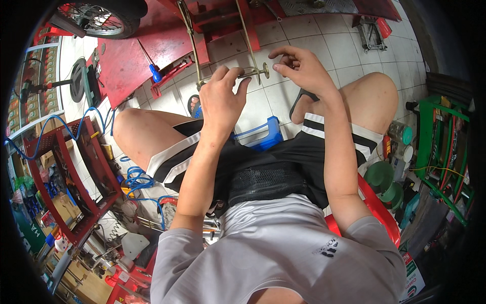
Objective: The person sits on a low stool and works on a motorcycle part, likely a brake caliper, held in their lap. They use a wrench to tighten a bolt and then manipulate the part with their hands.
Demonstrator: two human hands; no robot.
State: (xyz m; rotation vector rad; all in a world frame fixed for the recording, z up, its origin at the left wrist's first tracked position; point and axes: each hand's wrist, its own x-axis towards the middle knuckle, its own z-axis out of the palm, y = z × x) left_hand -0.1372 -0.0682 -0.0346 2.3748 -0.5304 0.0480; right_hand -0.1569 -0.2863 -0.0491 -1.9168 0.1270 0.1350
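Observation:
A metal crossbar (248, 74) with a round knob at its right end runs between two long metal bars, which reach up to a red metal stand (215, 20). My left hand (221, 99) is closed around the left part of this crossbar, with the thumb pointing up along its near side. Just right of the knob hovers my right hand (307, 71), its index finger stretched out and the other fingers loosely bent. Nothing shows in the right hand, and a small gap separates it from the knob.
A red platform (121, 66) carries a blue-handled screwdriver (155, 74); a spoked wheel (101, 23) stands beyond. Blue plastic (273, 134) lies between my legs. At left are a red tool cart (55, 202) and a blue air hose (139, 175); a green rack (430, 137) stands at right.

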